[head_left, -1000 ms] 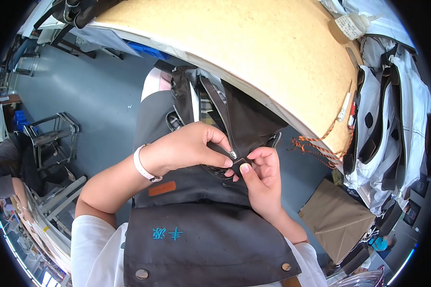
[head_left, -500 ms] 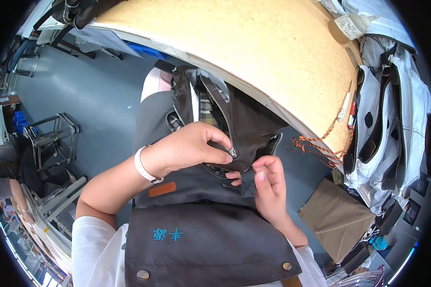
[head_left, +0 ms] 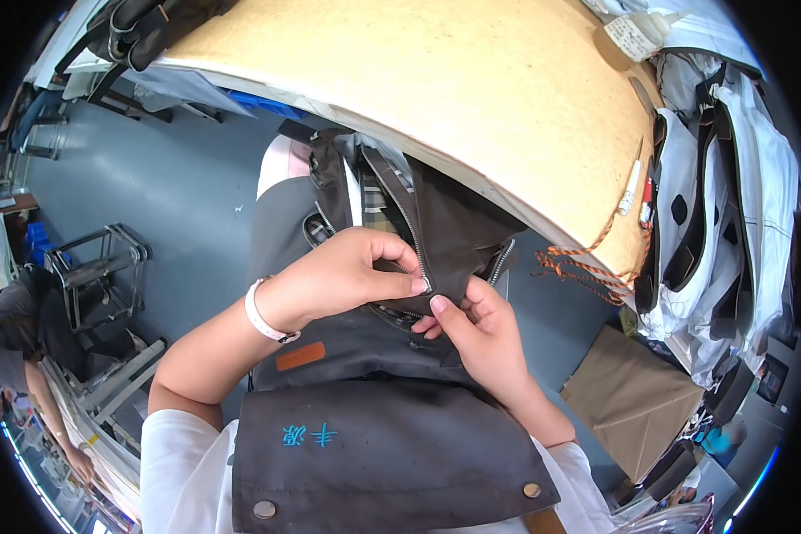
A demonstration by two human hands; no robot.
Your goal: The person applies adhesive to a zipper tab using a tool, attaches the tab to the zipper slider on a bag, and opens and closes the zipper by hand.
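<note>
A dark brown fabric bag lies across my lap against the table edge. Its metal zipper is parted, and plaid lining shows in the gap. My left hand, with a pale band on its wrist, pinches the lower end of the zipper between thumb and forefinger. Close beside it, my right hand grips the bag's fabric, its thumb pressed near the zipper end and its other fingers curled partly out of sight behind the cloth. A second zipper runs along the bag's right side.
On the pale tabletop are a glue-like bottle, a white-handled awl and orange-black cord. Pale and dark bag pieces hang at the right, above a brown box. A folding stool and another person are at the left.
My right hand has moved left and closed on the fabric beside the zipper end. My left hand keeps its pinch. The view has shifted slightly.
</note>
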